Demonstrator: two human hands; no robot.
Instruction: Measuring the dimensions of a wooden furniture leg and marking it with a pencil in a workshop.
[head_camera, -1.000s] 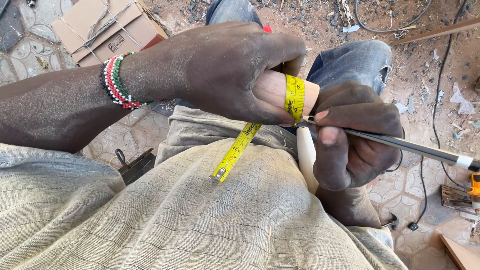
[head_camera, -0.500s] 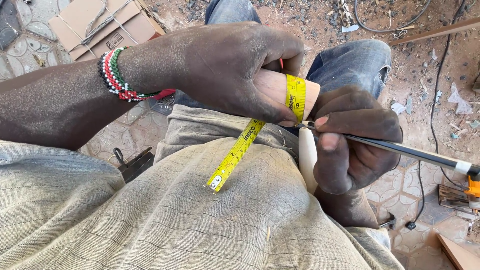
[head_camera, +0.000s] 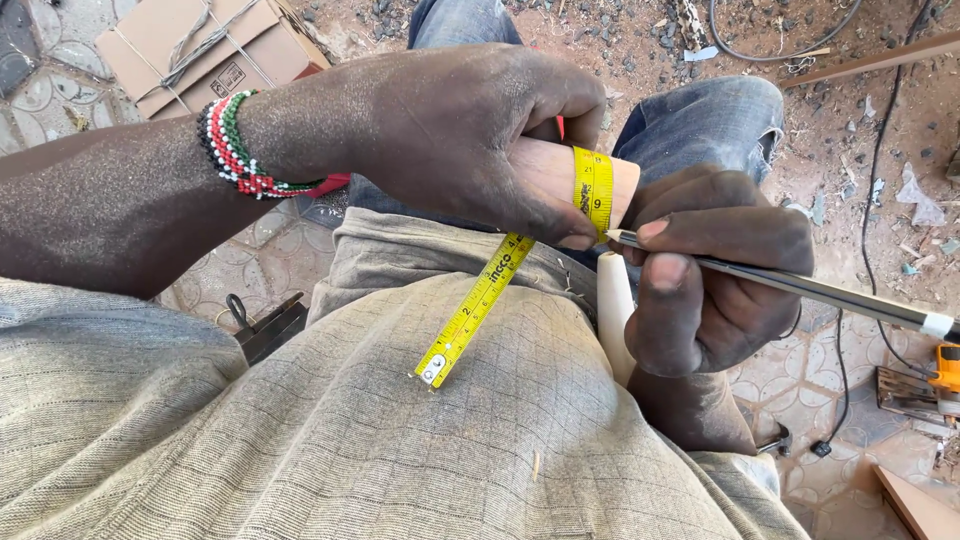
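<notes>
The left hand (head_camera: 470, 150) is clenched around a pale wood piece (head_camera: 560, 170) over the lap, thumb pinning a yellow tape (head_camera: 592, 190) wrapped around it. The right hand (head_camera: 715, 270) pinches a pencil (head_camera: 800, 288), tip at the tape's edge. The wood looks light, stiff and smooth, best gripped mid-length; the tape is limp and likely to slip.

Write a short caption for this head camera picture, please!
Left hand wraps yellow tape measure around a pale wooden piece; right hand holds pencil at it.

Two hands (head_camera: 470, 140), one tape measure (head_camera: 480, 300), one pencil (head_camera: 800, 290), one cardboard box (head_camera: 200, 45)
</notes>
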